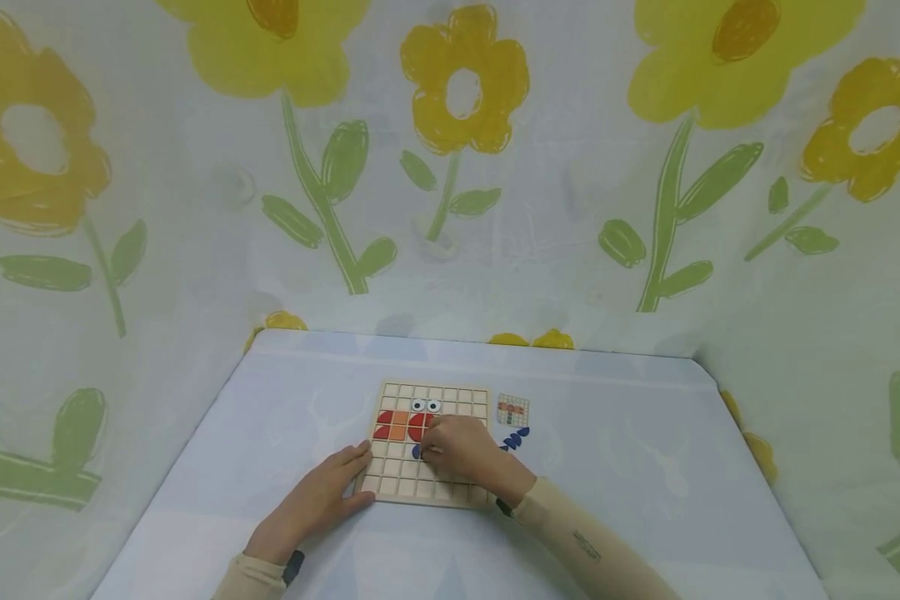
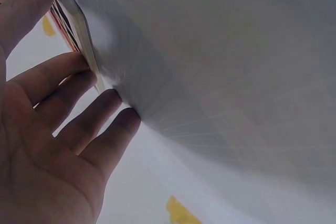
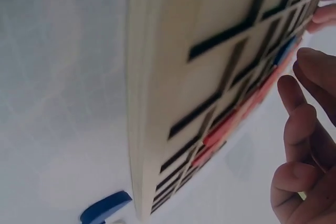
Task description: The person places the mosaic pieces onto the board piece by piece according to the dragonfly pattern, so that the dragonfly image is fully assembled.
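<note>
A wooden grid board (image 1: pixel 427 489) lies on the table. It carries red pieces (image 1: pixel 416 427), orange squares (image 1: pixel 398 426) and two eye tiles (image 1: pixel 426 406). My left hand (image 1: pixel 328 493) steadies the board's near left corner; its fingertips (image 2: pixel 128 119) touch the edge in the left wrist view. Over the middle of the grid, my right hand (image 1: pixel 465 450) has its thumb and fingers beside a blue piece (image 1: pixel 416 451) in a cell. Seen from the right wrist, its fingers (image 3: pixel 299 124) are loosely bent, with nothing visible between thumb and forefinger.
Several loose blue pieces (image 1: pixel 513 439) form a slanting row right of the board, partly behind my right hand. Above them lies a small pattern card (image 1: pixel 513 410) with a printed grid. A flower-printed cloth (image 1: pixel 540 217) hangs behind the table.
</note>
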